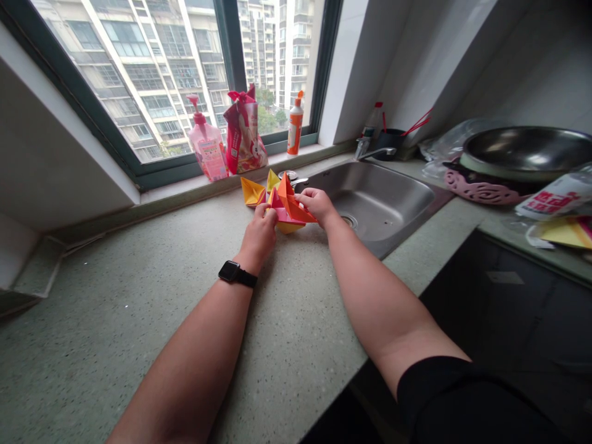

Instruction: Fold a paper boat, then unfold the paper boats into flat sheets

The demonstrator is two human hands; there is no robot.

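Note:
Several folded paper boats in yellow, orange and pink stand close together on the counter beside the sink. My right hand (315,203) pinches the edge of an orange paper boat (287,196). The fingers of my left hand (259,234), with a black watch on its wrist, are closed on a pink paper boat (275,200) just left of it. A yellow-orange paper boat (252,192) lies at the left of the group, and a yellow paper boat (272,180) shows behind. The lower parts of the boats overlap, and my fingers partly cover them.
A steel sink (398,222) with a tap (370,150) adjoins the boats. A pink pump bottle (208,148), a red bag (245,135) and an orange bottle (295,126) line the windowsill. Farther right are a metal basin (531,148) and a pink openwork basket (481,188).

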